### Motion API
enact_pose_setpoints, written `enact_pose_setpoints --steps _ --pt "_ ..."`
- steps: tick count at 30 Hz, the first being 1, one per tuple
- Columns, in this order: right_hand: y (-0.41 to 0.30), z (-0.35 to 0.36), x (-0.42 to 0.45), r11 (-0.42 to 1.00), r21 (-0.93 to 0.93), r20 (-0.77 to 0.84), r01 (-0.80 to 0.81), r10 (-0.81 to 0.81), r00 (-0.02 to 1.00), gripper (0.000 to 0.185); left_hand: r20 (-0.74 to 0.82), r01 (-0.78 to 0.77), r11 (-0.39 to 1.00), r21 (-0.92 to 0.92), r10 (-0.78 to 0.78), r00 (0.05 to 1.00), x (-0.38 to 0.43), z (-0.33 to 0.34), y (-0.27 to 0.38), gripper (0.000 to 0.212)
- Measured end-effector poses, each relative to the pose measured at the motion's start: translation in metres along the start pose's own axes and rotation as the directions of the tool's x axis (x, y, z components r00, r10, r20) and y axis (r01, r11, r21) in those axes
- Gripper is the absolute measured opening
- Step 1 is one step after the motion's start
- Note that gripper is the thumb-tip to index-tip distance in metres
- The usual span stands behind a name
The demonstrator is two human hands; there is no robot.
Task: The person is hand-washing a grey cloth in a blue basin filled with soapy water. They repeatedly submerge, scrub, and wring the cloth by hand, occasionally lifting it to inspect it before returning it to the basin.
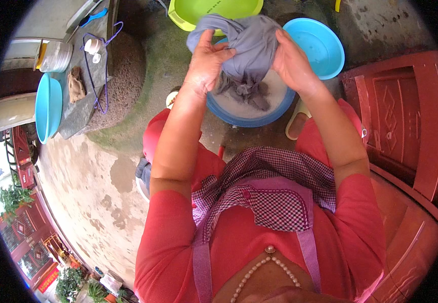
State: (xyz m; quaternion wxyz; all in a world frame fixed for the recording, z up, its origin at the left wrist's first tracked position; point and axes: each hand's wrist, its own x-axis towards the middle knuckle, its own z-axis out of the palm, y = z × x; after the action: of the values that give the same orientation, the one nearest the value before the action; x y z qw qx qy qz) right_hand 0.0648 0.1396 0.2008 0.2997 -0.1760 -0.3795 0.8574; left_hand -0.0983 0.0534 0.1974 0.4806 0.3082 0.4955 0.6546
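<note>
A bunched grey-blue cloth garment [251, 47] is stretched between my two hands above a blue basin [238, 122]. My left hand [211, 62] grips its left side, with the thumb laid across the fabric. On the opposite side my right hand [293, 62] holds the cloth, its fingers partly hidden behind it. Darker wet fabric [255, 96] trails down from the bundle to the cloudy, sudsy water [234, 106] in the basin. Whether that dark part is the same garment, I cannot tell.
Beyond stand a lime-green basin [183, 19] and a light-blue basin [317, 49]. A stone slab [75, 117] at left bears a purple hanger [88, 72], a brown cloth [75, 85] and another blue basin [48, 110]. Red wooden doors [393, 113] flank my right.
</note>
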Motion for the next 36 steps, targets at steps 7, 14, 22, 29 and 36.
enact_pose_setpoints --steps 7,14,22,29,36 --pt "-0.007 -0.01 0.006 0.907 -0.411 -0.251 0.093 -0.211 0.945 0.041 -0.146 0.026 0.987 0.159 -0.002 0.989 0.0 -0.014 -0.001 0.035" --pt "-0.006 -0.006 -0.002 0.336 -0.911 0.269 0.239 0.046 0.962 0.04 -0.197 0.029 0.998 -0.05 -0.039 0.98 0.001 -0.016 0.003 0.014" --pt "-0.002 -0.025 0.012 0.305 -0.88 0.211 0.365 -0.437 0.874 0.016 -0.136 0.301 0.899 -0.318 -0.358 0.924 0.014 -0.032 -0.03 0.037" --pt "0.04 0.017 0.004 0.56 -0.8 0.039 0.214 -0.308 0.951 0.014 0.228 0.567 0.696 -0.441 -0.524 0.82 0.003 0.015 -0.06 0.075" --pt "0.071 0.011 -0.016 -0.031 -0.755 0.61 0.655 -0.401 0.684 0.014 -0.009 0.478 0.71 -0.518 -0.563 0.826 -0.015 0.037 -0.052 0.049"
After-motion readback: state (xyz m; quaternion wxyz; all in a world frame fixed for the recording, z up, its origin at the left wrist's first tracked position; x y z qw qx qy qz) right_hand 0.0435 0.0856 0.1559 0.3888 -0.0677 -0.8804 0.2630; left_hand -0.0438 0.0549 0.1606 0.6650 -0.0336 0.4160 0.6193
